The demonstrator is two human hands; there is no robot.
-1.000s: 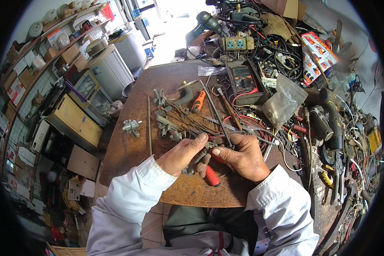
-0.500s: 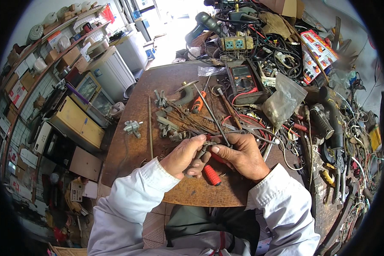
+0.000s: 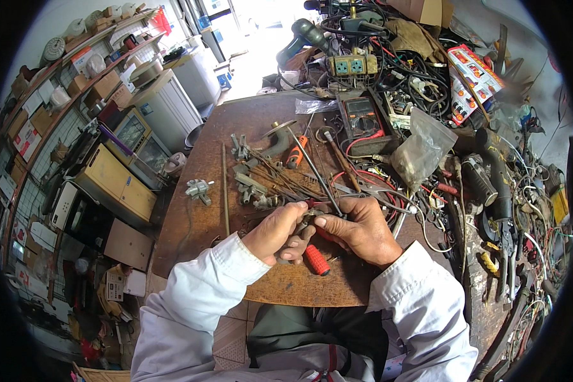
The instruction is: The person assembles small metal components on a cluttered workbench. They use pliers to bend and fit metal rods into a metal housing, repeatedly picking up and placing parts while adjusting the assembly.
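My left hand [image 3: 275, 234] is closed, its thumb and fingers pinching a small dark metal piece [image 3: 310, 217] above the near part of the wooden table. My right hand [image 3: 365, 230] is closed too, its thumb tip against the same piece. From between the right fingers a long thin metal rod [image 3: 313, 167] slants up and away to the left; its near end is hidden by the hand. Below the hands lies a red ribbed handle [image 3: 317, 260], its other end covered by the fingers. More red shows under the right hand, but its shape is hidden.
Metal clamp-like fittings [image 3: 251, 184] and thin rusty rods lie beyond my hands. An orange-handled tool [image 3: 297, 153], a hammer [image 3: 342, 162] and a multimeter [image 3: 363, 116] are farther off. A clear plastic bag [image 3: 422, 149] and tangled cables crowd the right. One fitting [image 3: 199, 190] sits at left.
Both hands keep their grip and stay nearly in place. The rod's far end has shifted slightly left and down, and the small piece between my fingertips has turned a little.
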